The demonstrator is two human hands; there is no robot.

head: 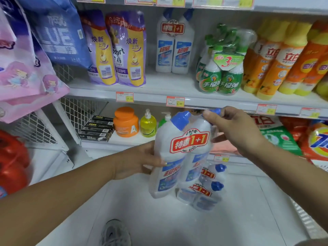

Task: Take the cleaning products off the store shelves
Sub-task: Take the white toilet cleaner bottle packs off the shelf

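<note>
Both hands gripped shrink-wrapped twin-pack of white blue-capped cleaner bottles [179, 157]: left hand [140, 160] at body, right hand [236, 132] at neck. Step: pack off shelf; next, lower onto identical pack on floor [204, 189].

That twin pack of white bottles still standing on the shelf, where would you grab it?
Grip the twin pack on the shelf around its narrow necks under the blue caps, coming straight in from the front. It stands upright, with purple pouches and green spray bottles on either side.

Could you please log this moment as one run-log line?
step: removing twin-pack | left hand: grips twin-pack body | right hand: pinches its cap | floor: two twin-packs | shelf: one twin-pack left
</note>
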